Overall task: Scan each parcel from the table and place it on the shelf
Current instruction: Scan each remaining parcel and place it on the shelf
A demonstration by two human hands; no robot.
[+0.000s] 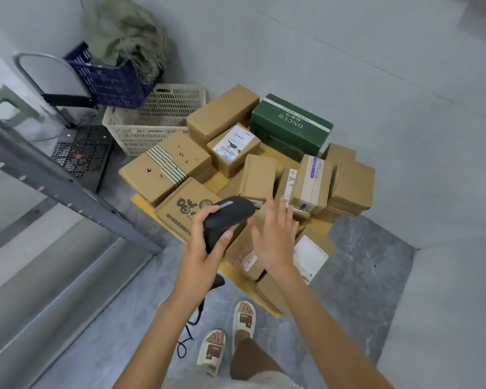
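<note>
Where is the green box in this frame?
In the head view, the green box sits at the far right end of the parcel pile, against the wall, just right of a long brown carton.

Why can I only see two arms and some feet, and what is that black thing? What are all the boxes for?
The camera sits on a person's head and looks down, so you see their own arms and their feet in sandals, not their face. The left hand grips a black barcode scanner with a curly cable hanging from it. The right hand is open, fingers spread, above the pile, holding nothing. The pile is brown cardboard parcels plus one green box, heaped on a low yellow table. Some carry white labels. On the left is a grey metal shelf where the parcels will go. Behind are a cream basket and a blue basket.
</note>
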